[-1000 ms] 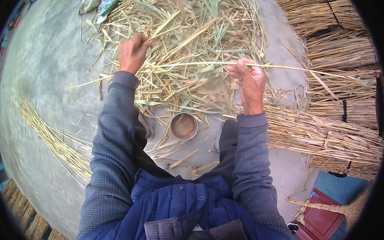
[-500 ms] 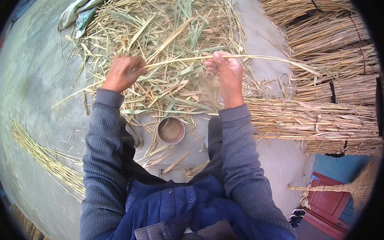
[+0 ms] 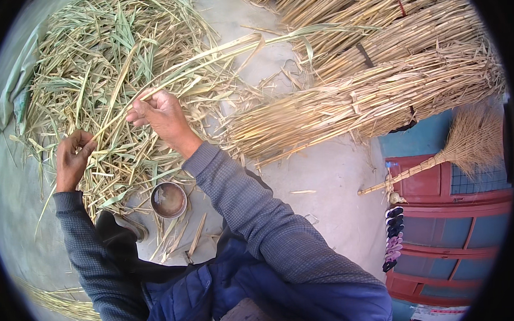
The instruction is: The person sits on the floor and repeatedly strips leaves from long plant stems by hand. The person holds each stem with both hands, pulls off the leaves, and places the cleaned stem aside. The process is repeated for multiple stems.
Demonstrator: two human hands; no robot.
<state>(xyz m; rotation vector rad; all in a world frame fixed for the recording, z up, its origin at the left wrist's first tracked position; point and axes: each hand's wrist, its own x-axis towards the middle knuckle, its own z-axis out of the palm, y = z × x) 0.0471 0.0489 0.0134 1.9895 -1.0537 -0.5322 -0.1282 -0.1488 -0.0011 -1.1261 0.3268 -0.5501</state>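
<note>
Since the earlier frame, the view has swung right, R hand (image 3: 160, 116) has come in closer to L hand (image 3: 73, 160), & the stalk (image 3: 112, 121) b/w them slants up to the right, where one ran nearly level.

Far left: grey-green cloth (image 3: 19, 93) at the edge of a heap of dry leaves (image 3: 115, 57); lower down, a bunch of thin stalks (image 3: 62, 304) on the floor. Next, L hand: thumb & fingertips pinched on the stalk's lower end, over the heap. R hand, farther up: thumb & fingers closed lightly on the stalk, its long leafy part running on past the hand toward the stacks. Below R hand: small round bowl (image 3: 168, 200), brownish inside, on the floor near the person's feet.

On the right: thick reed bundles (image 3: 352, 102) side by side, some w/ dark or red ties. Far right: row of shoes (image 3: 393, 238), then a straw broom (image 3: 468, 142), handle across red door panels (image 3: 415, 179).
</note>
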